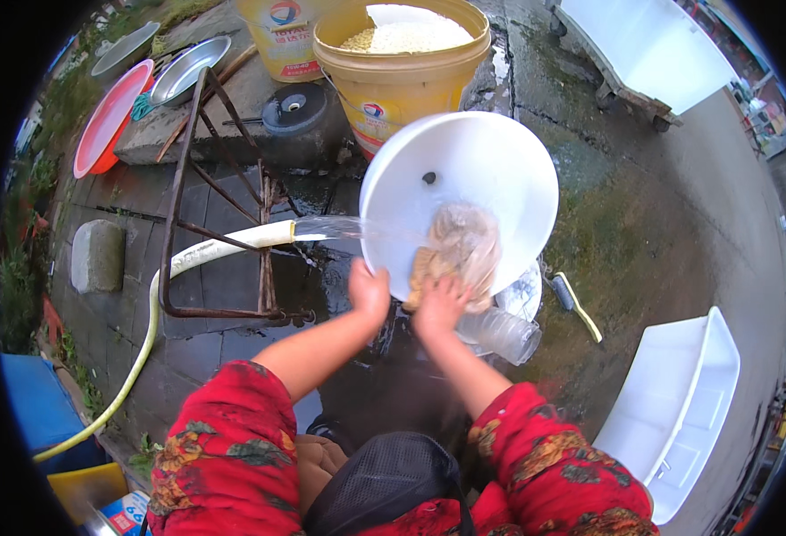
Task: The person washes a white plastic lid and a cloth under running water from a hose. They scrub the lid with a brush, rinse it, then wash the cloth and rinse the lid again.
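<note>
A round white basin (520,167) is tilted on its side in front of me, its inside facing me. My left hand (370,288) grips its lower left rim. Inside, my right hand (441,305) presses a wet beige cloth (470,251) against the lower wall, the fingers slightly spread over it. Water (332,228) streams from a pale hose (265,234) into the basin. A dark round spot (429,178) shows on the basin's inner surface. Below the basin, a clear plastic container (500,333) lies on its side, partly hidden by the basin.
A rusty metal frame (173,268) stands at left, the hose passing through it. Yellow buckets (406,87) are behind; the nearer holds pale kernels. A scrub brush (575,305) and a white tub (654,388) lie at right. A stone block (98,256) and red basin (108,127) are left.
</note>
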`<state>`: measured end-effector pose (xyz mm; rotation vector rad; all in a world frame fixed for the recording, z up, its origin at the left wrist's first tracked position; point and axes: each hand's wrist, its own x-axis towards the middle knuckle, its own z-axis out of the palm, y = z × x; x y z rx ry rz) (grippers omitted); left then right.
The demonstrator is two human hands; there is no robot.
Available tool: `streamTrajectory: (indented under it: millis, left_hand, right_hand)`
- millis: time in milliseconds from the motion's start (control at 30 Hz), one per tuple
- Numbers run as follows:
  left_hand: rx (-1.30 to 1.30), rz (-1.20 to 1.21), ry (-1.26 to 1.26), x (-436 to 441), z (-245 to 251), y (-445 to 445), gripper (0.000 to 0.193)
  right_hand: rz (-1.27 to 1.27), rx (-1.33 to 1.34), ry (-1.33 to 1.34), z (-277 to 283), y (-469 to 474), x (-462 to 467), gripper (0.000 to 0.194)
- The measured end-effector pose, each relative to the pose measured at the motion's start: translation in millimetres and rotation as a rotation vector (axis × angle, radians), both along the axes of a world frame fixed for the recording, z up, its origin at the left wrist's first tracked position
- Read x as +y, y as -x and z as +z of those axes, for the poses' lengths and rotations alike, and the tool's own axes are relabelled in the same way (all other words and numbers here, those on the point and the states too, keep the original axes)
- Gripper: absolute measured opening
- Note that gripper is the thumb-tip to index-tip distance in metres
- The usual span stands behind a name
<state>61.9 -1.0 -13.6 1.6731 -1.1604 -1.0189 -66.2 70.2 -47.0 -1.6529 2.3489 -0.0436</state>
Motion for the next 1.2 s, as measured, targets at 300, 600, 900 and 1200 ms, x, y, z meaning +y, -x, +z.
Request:
streamTrajectory:
  millis: [300,600,900,1200]
  left_hand:
    - [0.040,0.034,0.351,-55.1,8.9,-31.6,0.014]
    - [-0.039,-0.123,0.134,-40.9,5.8,-35.7,0.014]
    - [-0.095,-0.125,-0.040,-15.2,-15.3,-14.7,0.030]
    - [0.006,-0.046,-0.084,-9.3,-20.2,-1.7,0.032]
  right_hand:
    - [0.079,0.395,0.166,-4.5,24.5,7.2,0.039]
    - [0.412,-0.026,0.275,0.4,21.5,1.0,0.048]
    - [0.334,-0.285,0.294,-9.9,18.3,-3.3,0.051]
    - [0.057,0.081,0.156,-1.2,16.1,-3.0,0.049]
